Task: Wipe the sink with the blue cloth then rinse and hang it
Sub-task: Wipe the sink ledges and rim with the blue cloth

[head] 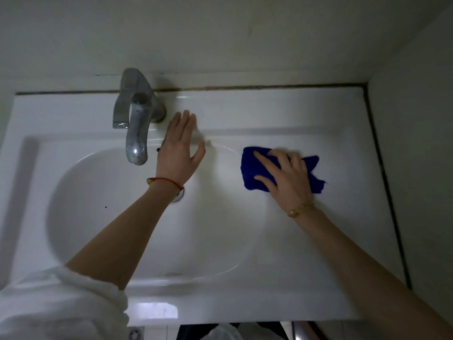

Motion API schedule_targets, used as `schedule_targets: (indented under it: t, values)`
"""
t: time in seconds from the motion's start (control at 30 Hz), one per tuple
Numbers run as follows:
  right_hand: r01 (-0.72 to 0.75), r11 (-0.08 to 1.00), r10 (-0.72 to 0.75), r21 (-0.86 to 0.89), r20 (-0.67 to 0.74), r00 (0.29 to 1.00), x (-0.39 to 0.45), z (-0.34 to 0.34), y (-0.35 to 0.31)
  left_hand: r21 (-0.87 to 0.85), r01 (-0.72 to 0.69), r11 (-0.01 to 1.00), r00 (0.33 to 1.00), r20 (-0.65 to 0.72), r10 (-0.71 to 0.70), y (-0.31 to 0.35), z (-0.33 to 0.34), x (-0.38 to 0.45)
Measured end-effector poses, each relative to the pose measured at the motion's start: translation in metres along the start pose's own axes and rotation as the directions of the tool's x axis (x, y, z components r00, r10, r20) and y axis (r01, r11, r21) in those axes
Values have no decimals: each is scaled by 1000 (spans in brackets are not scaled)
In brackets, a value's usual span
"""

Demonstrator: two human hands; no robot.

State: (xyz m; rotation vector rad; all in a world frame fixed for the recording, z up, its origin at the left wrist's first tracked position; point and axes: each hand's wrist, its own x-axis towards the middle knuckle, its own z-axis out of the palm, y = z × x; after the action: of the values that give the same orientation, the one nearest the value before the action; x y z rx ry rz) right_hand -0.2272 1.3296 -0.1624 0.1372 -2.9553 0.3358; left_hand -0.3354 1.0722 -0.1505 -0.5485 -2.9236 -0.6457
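Pressing the blue cloth (279, 169) flat on the sink (318, 241) ledge right of the basin, right hand (285, 179) fingers spread for wiping; bracing left hand (180, 149), fingers straight, beside the faucet (136, 119).

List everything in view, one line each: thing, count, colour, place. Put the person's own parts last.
sink: one, white, built-in basin with a flat ledge, filling the middle of the view.
tap: one, dull silver metal, at the back ledge, spout over the basin.
drain: one, metal, at the basin floor, mostly hidden by the left wrist.
cloth: one, blue, on the ledge right of the basin, under the right hand.
wall: off-white, behind and to the right of the sink.
left hand: one, flat and open, beside the tap; red string bracelet.
right hand: one, fingers spread, pressing the cloth; gold bracelet.
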Motion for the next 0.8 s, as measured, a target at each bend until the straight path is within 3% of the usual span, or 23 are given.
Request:
schedule_targets:
  t: [0.2,0.33,0.5,0.67,0.8]
  values:
    - [-203,971,224,125,-191,956,59,-36,7,-4,-19,1000,998,-56,19,4,-5,16]
    - [-63,998,61,-14,-121,991,132,-11,-26,18,-23,1000,999,-31,23,6,-4,30]
    - [38,994,-52,-99,-142,988,127,-2,-1,36,-47,998,999,-16,47,-10,3,32]
    - [-138,987,120,-81,-199,973,108,-12,44,-56,-63,996,997,-56,60,-14,8,33]
    - [-50,996,31,-78,-229,973,135,6,-10,-84,-66,994,997,-39,63,-16,10,32]
